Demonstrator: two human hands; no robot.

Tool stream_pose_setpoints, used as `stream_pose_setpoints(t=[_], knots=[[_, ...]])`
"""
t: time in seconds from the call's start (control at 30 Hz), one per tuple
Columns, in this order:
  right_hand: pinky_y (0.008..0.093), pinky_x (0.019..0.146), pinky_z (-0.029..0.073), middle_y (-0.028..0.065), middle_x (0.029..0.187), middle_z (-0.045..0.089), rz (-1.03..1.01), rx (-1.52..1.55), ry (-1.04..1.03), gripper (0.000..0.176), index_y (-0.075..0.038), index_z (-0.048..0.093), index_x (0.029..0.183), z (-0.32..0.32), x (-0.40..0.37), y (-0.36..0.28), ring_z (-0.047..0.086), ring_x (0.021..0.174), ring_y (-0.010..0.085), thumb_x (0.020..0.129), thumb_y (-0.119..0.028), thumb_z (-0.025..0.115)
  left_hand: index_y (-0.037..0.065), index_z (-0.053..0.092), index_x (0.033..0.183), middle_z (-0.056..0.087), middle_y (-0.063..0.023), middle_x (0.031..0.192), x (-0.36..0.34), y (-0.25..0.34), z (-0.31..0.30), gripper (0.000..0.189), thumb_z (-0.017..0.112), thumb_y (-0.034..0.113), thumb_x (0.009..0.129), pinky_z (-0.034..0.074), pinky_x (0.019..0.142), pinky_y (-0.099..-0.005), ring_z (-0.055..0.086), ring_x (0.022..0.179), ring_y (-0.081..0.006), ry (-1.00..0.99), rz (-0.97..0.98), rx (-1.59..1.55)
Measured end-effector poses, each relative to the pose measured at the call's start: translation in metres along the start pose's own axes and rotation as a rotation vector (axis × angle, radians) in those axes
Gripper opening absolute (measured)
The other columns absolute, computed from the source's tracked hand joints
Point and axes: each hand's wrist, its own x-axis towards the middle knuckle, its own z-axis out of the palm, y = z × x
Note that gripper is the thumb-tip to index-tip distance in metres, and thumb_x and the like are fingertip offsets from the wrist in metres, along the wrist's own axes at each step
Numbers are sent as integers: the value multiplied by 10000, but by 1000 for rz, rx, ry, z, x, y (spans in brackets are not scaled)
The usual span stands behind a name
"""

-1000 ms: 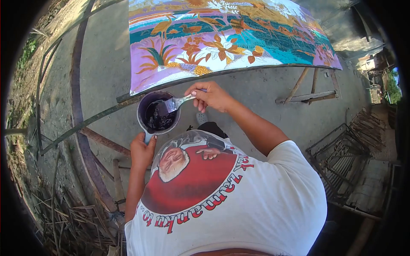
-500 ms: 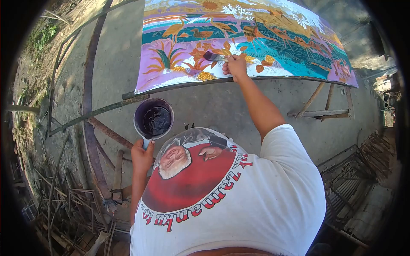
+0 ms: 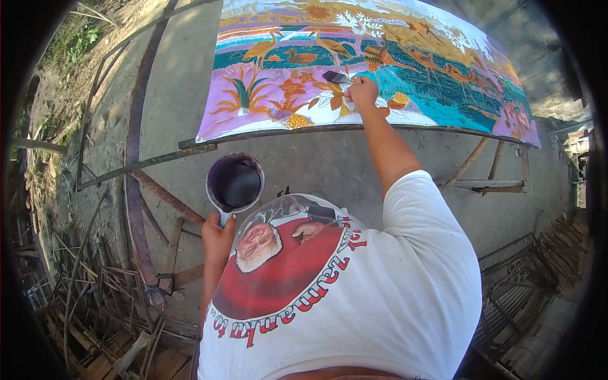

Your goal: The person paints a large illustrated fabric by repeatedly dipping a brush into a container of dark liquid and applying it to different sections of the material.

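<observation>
My right hand (image 3: pixel 363 92) is closed around the handle of a paintbrush (image 3: pixel 335 77), whose dark purple bristles point left over the painted cloth (image 3: pixel 253 120). Birds, plants, teal water and orange flowers cover this cloth, with white patches near its front edge, just below the brush. In my left hand (image 3: pixel 218 234) is the pale handle of a dipper (image 3: pixel 215 201) that holds dark purple liquid. The dipper hangs in front of my body, over the floor and short of the cloth's near edge.
A wooden bar (image 3: pixel 304 130) runs along the cloth's front edge, with wooden legs (image 3: pixel 468 161) beneath at the right. Long poles (image 3: pixel 135 114) cross the left side. Piled sticks (image 3: pixel 101 291) lie at lower left, and more wood (image 3: pixel 557 253) at right.
My right hand and the brush have moved slightly right and up across the cloth. The dipper has shifted a little right and down in view; its liquid surface looks smoother.
</observation>
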Motion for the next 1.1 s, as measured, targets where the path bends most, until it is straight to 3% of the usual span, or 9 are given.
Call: stream_pose_setpoints(t=[0.13,0.37,0.43,0.57,0.8,0.9,0.97,1.03,1.1], knots=[[324,430,563,124,694,682,67,181,94,242,58,681,1032,8,2,-4,684,525,196,1049,-149,557,23,484,704,467,-12,606,-3,14,5,387,764,181,919,340,516,-350,395,614,-88,10,-35,-54],[340,443,563,140,738,709,68,215,-282,259,31,691,1149,119,-41,-20,720,582,218,1053,-179,574,1,521,712,489,-45,587,1,8,13,375,761,204,917,355,514,-373,412,589,-103,-11,-1,6],[328,444,557,141,754,717,94,22,-624,274,32,690,1175,126,-60,-38,719,584,213,1054,-184,573,-3,529,715,489,-54,582,4,6,14,371,761,207,916,360,514,-381,417,584,-109,-11,3,35],[319,446,555,117,736,695,47,-172,-881,291,24,693,1190,79,-81,-69,714,585,196,1056,-201,567,-6,543,724,492,-83,579,6,4,17,370,776,219,902,368,516,-398,427,565,-134,-11,33,68],[306,414,504,41,642,628,-171,-659,-493,271,3,733,1115,-54,-94,-120,631,480,140,1050,-202,569,-10,542,745,498,-115,592,16,10,22,384,796,239,892,371,520,-407,435,560,-155,-95,81,69],[283,411,466,26,614,613,-449,-433,-527,250,-7,746,1068,-64,-131,-133,589,455,109,1042,-188,576,-6,537,740,487,-117,590,23,15,29,387,795,238,893,367,520,-404,428,558,-160,-140,121,77],[267,445,452,21,627,610,-275,-283,-764,205,-46,748,1079,-59,-181,-156,586,483,86,1035,-174,593,-1,533,736,481,-113,585,29,23,35,389,795,240,895,363,518,-401,423,555,-159,-165,186,85],[412,644,538,121,742,719,-847,-348,-833,183,-40,747,1073,-31,-200,-118,690,642,265,968,-132,628,3,529,732,475,-109,581,33,31,42,392,794,241,896,360,517,-398,418,551,-158,-185,253,94],[464,766,534,194,846,711,-685,-628,-920,194,-61,752,1025,-20,-232,-115,688,840,414,910,-197,677,11,521,723,470,-105,577,35,38,50,400,793,247,898,356,515,-398,416,545,-159,-197,254,100]])
